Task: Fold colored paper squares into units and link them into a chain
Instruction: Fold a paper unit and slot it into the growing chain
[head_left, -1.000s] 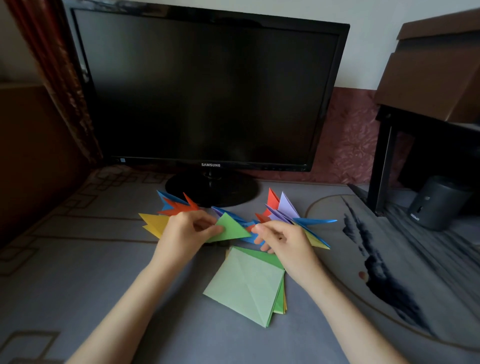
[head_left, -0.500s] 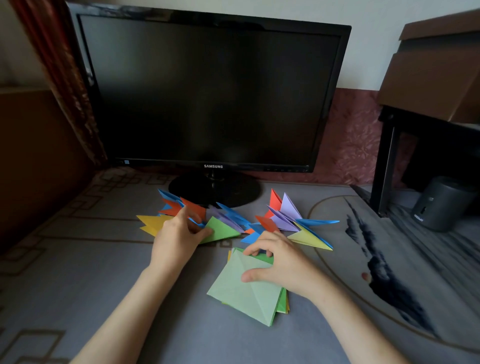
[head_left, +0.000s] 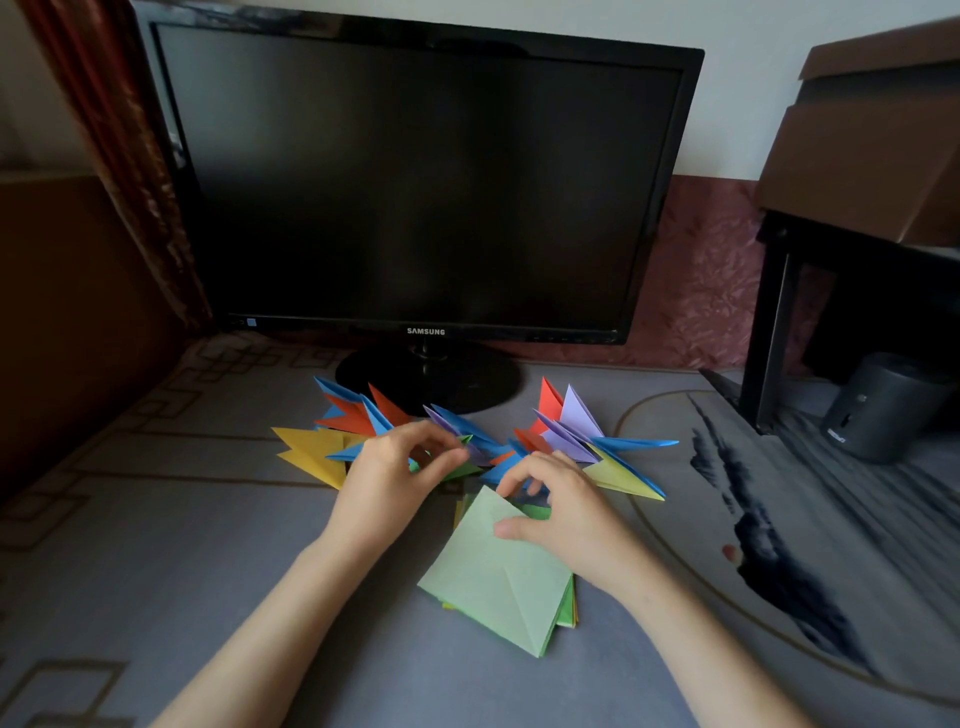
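Two hands work close together over the paper. The left hand (head_left: 395, 483) lies on the chain (head_left: 571, 441) of folded units with its fingers curled. Its thumb and forefinger seem to pinch a green unit (head_left: 470, 472) on the thumb side of the hand, but the contact itself is partly hidden. The chain runs crosswise, just beyond the fingertips of both hands. It goes from a yellow unit (head_left: 311, 452) past the outer side of the left hand to the units past the outer side of the right hand.

The right hand (head_left: 566, 514) is over the stack of paper squares (head_left: 569, 605). Its thumb (head_left: 506, 530) rests on the top sheet (head_left: 493, 577), a light green one, and its fingers (head_left: 519, 480) are bent over the far corner of this sheet. Whether the fingertips already catch the edge, one cannot tell.

The coming move is probably to take the top sheet for the next unit. The relation that matters is simple: the sheet lies directly under the right thumb and palm. It reaches from the fingertips back toward the wrist, with one diagonal roughly along the forearm. The right hand is clearly the nearer one. The left hand is beside the stack, on the right thumb's side, and busy with the chain. The stack looks loose and a little fanned, so lower sheets could slide along.
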